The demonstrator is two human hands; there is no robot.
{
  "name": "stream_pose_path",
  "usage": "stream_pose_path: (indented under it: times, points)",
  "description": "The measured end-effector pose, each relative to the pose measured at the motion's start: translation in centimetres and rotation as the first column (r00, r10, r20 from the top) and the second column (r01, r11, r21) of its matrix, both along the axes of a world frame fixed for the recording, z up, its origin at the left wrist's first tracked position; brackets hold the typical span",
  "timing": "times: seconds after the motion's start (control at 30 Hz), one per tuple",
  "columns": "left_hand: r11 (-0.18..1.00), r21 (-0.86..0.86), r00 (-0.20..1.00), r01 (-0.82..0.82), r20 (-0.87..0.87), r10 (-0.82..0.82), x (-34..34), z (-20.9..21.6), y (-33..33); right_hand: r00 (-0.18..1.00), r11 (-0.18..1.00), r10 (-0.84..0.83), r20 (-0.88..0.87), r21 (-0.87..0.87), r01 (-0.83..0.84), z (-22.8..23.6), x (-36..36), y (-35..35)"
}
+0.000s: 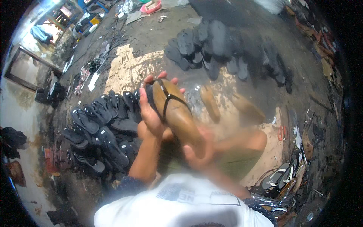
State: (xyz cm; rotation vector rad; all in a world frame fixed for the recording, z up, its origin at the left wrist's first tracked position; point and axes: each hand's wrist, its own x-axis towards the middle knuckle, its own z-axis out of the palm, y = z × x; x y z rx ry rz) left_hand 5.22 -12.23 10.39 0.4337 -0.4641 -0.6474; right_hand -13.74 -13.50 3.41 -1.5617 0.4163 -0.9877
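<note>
In front of me I hold a brown shoe last point(180, 118), shaped like a foot, with thin black straps point(165, 97) crossing its front part. A black sandal sole point(150, 96) shows along its left edge. My left hand point(152, 115) cups the toe end from the left and beneath, its fingertips showing past the far side. Around the heel end my right hand point(198, 147) is closed, with the thumb along the near side; it is slightly blurred. Two more brown lasts, a left one point(210, 103) and a blurred right one point(247, 108), lie beyond my right hand.
Many black sandals point(102, 113) are piled at my left. Dark soles point(219, 39) lie in rows farther off, partly hazy. Cardboard point(130, 68) covers part of the floor. Orange-handled scissors point(282, 133), a grey sandal point(274, 178) and scraps lie at my right. A pink basin point(151, 7) stands far back.
</note>
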Motion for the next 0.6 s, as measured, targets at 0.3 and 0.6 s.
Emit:
stream_pose_path:
  times: [0.3,0.6]
  points:
    - [0.661,0.614,0.876,-0.431,0.461,0.142,-3.6,-4.7,4.3,0.978,0.895,0.018,-0.21,-0.434,-0.109,0.7,3.0,-2.3]
    - [0.749,0.609,0.943,-0.263,0.328,0.064,-7.1,-3.7,5.3,0.919,0.804,0.249,-0.304,-0.464,-0.371,6.1,6.9,-9.1]
